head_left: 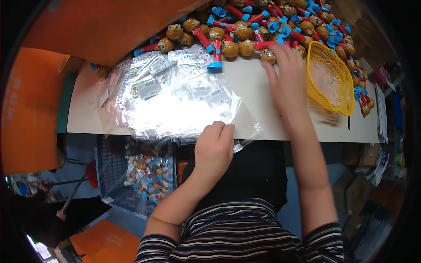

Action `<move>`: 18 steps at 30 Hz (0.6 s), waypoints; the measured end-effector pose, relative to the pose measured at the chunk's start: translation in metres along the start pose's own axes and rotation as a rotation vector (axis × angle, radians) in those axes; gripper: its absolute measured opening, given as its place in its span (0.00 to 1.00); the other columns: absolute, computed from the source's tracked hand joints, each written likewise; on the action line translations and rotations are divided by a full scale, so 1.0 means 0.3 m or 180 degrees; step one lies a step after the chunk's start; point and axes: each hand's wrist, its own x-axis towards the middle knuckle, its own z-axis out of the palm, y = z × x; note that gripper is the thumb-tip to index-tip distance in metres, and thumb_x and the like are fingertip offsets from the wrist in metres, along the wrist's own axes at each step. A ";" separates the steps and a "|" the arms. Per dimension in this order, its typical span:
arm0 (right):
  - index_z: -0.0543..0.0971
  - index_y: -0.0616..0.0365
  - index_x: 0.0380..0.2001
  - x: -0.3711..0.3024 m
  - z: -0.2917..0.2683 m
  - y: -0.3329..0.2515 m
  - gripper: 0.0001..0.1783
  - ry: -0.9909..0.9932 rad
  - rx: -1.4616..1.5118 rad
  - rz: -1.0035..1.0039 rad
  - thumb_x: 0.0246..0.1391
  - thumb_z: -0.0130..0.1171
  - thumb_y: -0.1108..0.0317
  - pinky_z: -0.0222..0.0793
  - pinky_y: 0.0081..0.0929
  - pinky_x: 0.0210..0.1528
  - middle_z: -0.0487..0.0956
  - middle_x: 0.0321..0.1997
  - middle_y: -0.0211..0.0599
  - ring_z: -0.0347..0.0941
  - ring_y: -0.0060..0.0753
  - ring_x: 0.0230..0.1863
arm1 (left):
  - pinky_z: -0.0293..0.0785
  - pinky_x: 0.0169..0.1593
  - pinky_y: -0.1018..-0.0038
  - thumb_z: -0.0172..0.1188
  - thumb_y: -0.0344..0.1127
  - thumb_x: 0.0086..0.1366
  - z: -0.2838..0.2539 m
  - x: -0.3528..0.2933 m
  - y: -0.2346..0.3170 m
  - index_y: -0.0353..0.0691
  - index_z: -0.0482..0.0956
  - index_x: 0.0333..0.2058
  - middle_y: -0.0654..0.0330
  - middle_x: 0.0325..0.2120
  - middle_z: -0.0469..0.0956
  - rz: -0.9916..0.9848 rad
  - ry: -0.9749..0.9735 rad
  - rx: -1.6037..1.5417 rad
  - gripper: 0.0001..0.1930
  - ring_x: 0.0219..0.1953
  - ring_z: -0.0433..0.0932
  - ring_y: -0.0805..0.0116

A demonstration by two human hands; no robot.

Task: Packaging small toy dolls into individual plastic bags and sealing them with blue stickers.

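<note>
My left hand (pixel 214 145) is closed at the near edge of the table, its fingers pinching a clear plastic bag (pixel 249 136) whose corner sticks out to the right. Just beyond it spreads a heap of flat clear bags with printed labels (pixel 153 90), partly washed out by glare. My right hand (pixel 287 72) reaches to the far side of the table, fingers apart and slightly blurred, at the edge of a pile of toys (pixel 243 30). These have round brown heads, red handles and blue bases. One toy head (pixel 267 56) lies right by the fingers; whether they touch it is hard to tell.
A yellow plastic basket (pixel 330 52) with small pale contents stands right of my right hand. Below the table at left, a blue crate (pixel 112 175) holds bagged toys (pixel 149 177). Orange panels (pixel 33 109) flank the left side. Another person's hand (pixel 61 215) shows at lower left.
</note>
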 end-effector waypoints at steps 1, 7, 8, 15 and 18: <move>0.79 0.56 0.45 0.049 0.073 0.076 0.17 -0.0213 -0.0370 -0.0125 0.51 0.64 0.68 0.67 0.35 0.53 0.78 0.49 0.34 0.70 0.44 0.54 | 0.73 0.37 0.65 0.63 0.23 0.53 0.014 0.009 0.008 0.37 0.79 0.37 0.55 0.30 0.75 -0.0052 -0.0188 0.0038 0.11 0.32 0.76 0.54; 0.79 0.55 0.43 0.146 0.125 0.135 0.16 -0.0894 -0.1070 -0.0465 0.50 0.64 0.66 0.66 0.39 0.54 0.78 0.47 0.34 0.67 0.47 0.54 | 0.73 0.34 0.65 0.63 0.25 0.55 0.047 0.032 0.013 0.38 0.80 0.35 0.55 0.27 0.73 -0.0220 -0.0215 -0.0040 0.07 0.30 0.75 0.55; 0.80 0.56 0.41 0.134 0.100 0.153 0.14 -0.0582 -0.0879 -0.0608 0.51 0.63 0.65 0.66 0.39 0.53 0.78 0.45 0.35 0.68 0.47 0.52 | 0.73 0.33 0.64 0.63 0.25 0.55 0.056 0.038 0.018 0.38 0.80 0.33 0.55 0.26 0.73 -0.0198 -0.0196 -0.0048 0.06 0.29 0.75 0.54; 0.80 0.63 0.38 -0.157 -0.337 0.014 0.12 -0.2561 0.3472 0.2324 0.63 0.56 0.64 0.67 0.16 0.33 0.77 0.26 0.26 0.71 0.14 0.28 | 0.72 0.31 0.64 0.62 0.27 0.57 0.064 0.045 -0.024 0.37 0.76 0.31 0.54 0.26 0.70 -0.0234 -0.0067 -0.0263 0.04 0.27 0.74 0.54; 0.80 0.65 0.37 -0.318 -0.334 -0.033 0.11 -0.2609 0.3452 0.2699 0.63 0.56 0.66 0.69 0.16 0.31 0.78 0.26 0.27 0.72 0.15 0.28 | 0.72 0.32 0.63 0.61 0.27 0.58 0.071 0.060 -0.012 0.36 0.76 0.32 0.53 0.25 0.71 -0.0192 -0.0172 -0.0482 0.04 0.27 0.74 0.52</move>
